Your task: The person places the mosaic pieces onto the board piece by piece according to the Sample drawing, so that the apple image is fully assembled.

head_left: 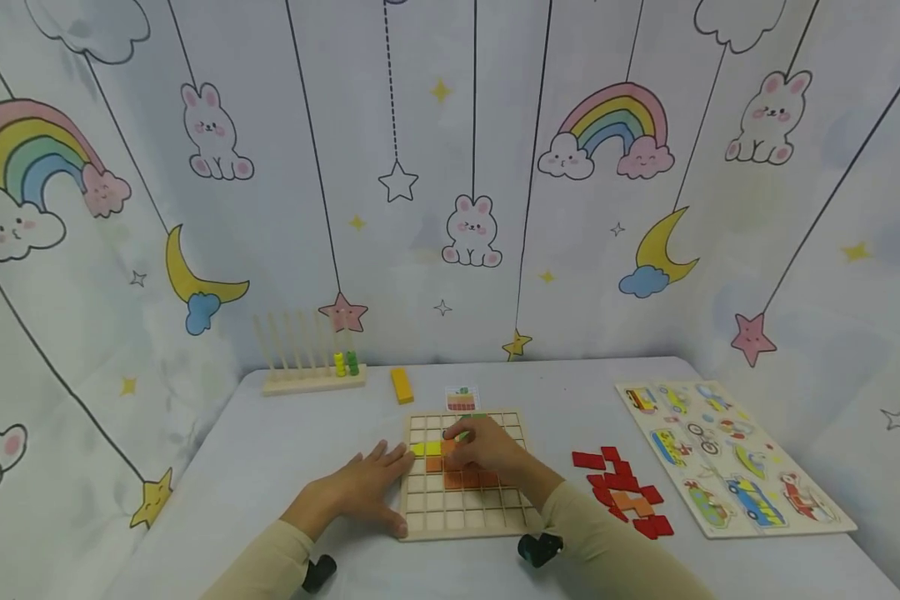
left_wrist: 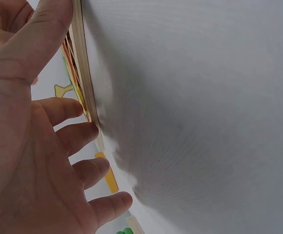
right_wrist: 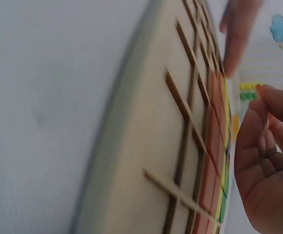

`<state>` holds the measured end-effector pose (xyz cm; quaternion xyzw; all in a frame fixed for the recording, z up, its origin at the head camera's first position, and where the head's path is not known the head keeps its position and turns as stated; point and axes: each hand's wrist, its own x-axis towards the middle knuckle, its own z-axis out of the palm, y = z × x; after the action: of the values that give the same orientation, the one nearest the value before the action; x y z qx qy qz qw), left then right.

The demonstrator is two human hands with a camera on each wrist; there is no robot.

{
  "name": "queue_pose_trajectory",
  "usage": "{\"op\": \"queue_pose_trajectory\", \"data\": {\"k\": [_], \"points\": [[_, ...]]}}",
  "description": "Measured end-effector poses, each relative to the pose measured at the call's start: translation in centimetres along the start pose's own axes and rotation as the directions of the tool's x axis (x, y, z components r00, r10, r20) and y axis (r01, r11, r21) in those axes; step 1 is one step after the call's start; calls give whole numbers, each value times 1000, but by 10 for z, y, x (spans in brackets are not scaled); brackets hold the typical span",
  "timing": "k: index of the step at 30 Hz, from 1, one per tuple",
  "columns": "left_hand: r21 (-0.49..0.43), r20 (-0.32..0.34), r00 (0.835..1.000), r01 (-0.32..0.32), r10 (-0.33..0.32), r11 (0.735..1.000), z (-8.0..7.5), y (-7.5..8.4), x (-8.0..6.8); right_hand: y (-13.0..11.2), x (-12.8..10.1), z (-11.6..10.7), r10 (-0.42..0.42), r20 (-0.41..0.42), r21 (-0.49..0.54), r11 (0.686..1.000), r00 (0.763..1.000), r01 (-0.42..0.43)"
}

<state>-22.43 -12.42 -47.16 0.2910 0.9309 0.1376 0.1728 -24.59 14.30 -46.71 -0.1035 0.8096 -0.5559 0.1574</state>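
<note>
Here the left hand (head_left: 360,492) lies flat on the table (head_left: 270,450) with fingers spread, its fingertips touching the left edge of the wooden grid board (head_left: 465,521). The right hand (head_left: 487,450) rests on the board, fingers bent over the coloured pieces; whether it pinches one I cannot tell. A yellow piece (head_left: 427,448) lies just left of this hand and orange pieces (head_left: 468,480) under it. Red pieces (head_left: 618,487) lie to its right, near the picture puzzle (head_left: 727,454).

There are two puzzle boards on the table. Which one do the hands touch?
The wooden grid board in the middle. The left hand rests on its left edge and the right hand is over its pieces. The vehicle picture board lies untouched to the right.
</note>
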Motion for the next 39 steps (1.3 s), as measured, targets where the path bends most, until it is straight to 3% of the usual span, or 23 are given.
{"op": "queue_pose_trajectory", "data": {"k": [5, 10, 18, 22, 26, 30, 35, 39], "points": [[14, 10, 1000, 5, -5, 1000, 0, 3, 2, -2, -3, 25, 34, 12, -209, 977, 999, -30], [29, 6, 1000, 13, -13, 1000, -4, 5, 2, -7, -6, 36, 1, -8, -378, 926, 1000, -4], [20, 2, 1000, 4, -4, 1000, -5, 6, 3, -10, -7, 44, -12, 4, -490, 872, 1000, 12], [16, 2, 1000, 2, -2, 1000, -4, 6, 4, -11, -12, 38, -27, 0, -485, 874, 1000, 23], [10, 1, 1000, 6, -6, 1000, -4, 7, 3, -8, -28, 2, -36, -23, -397, 918, 999, 24], [12, 0, 1000, 17, -17, 1000, -4, 7, 3, 9, -61, -70, -9, -66, -294, 956, 998, -11], [6, -2, 1000, 15, -15, 1000, -4, 8, 0, 47, -117, -153, 91, -120, -323, 938, 989, -126], [1, 2, 1000, 16, -16, 1000, -4, 8, -2, 66, -150, -178, 166, -91, -336, 923, 982, -187]]}}
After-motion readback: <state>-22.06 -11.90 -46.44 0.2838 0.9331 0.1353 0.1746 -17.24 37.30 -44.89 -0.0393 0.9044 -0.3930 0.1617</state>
